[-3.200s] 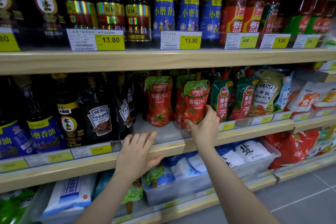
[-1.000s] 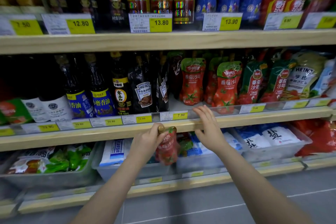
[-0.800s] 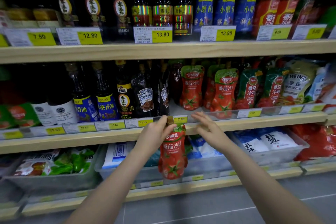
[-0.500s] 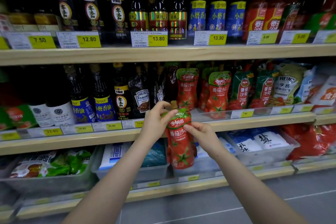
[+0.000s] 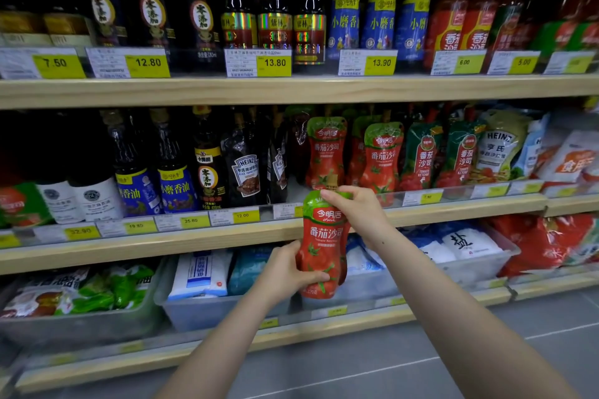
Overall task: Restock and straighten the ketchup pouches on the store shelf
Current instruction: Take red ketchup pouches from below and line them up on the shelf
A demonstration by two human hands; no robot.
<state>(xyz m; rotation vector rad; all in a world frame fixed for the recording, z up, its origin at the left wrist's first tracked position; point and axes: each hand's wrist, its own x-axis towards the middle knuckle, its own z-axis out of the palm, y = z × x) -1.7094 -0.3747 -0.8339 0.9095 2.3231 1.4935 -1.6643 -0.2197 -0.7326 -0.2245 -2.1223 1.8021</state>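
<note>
Held pouch: a red ketchup pouch (image 5: pixel 322 243) with a green top, in the air in front of the edge of the middle shelf (image 5: pixel 194 241), not resting on anything.
Long axis: nearly vertical, only a little tilted; the cap points up, the wide base points down toward the lower bins.
Face: the printed front looks toward the camera.
Right hand (image 5: pixel 358 212): its grip is clamped on the green top of the pouch, just under the cap; the fingers come over from the right side.
Left hand (image 5: pixel 285 272): its grip is clamped around the lower body of the pouch, thumb across the front, the other fingers behind.
Pouch relative to the grips: the middle with the label is free between the two hands; the base sticks out a little below the left hand.
Shelf row: more ketchup pouches (image 5: pixel 382 159) stand upright on the middle shelf, behind and above the held one, beside dark sauce bottles (image 5: pixel 246 168).
</note>
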